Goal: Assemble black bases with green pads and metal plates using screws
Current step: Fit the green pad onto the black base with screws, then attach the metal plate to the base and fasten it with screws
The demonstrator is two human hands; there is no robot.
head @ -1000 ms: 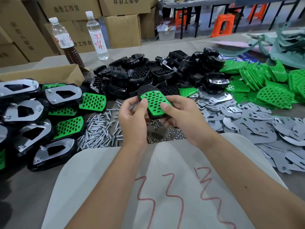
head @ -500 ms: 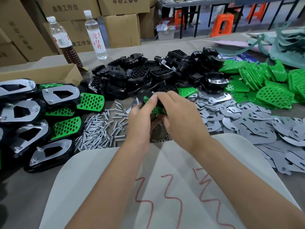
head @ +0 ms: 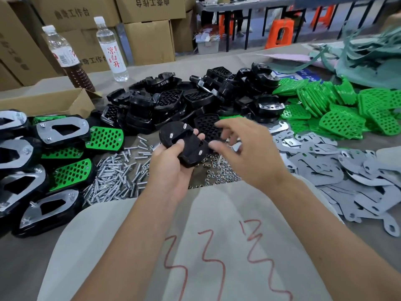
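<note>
Your left hand [head: 171, 170] grips the black base [head: 184, 146] underside up above the screws [head: 117, 179], thumb across it, three screw ends poking through; your right hand [head: 245, 153] hovers just beside it, fingers loosely spread, holding nothing

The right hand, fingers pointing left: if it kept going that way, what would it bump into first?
Most likely the black base that the left hand holds with its screw ends up. The right hand has its fingertips just beside its edge, though depth is unclear.
</note>
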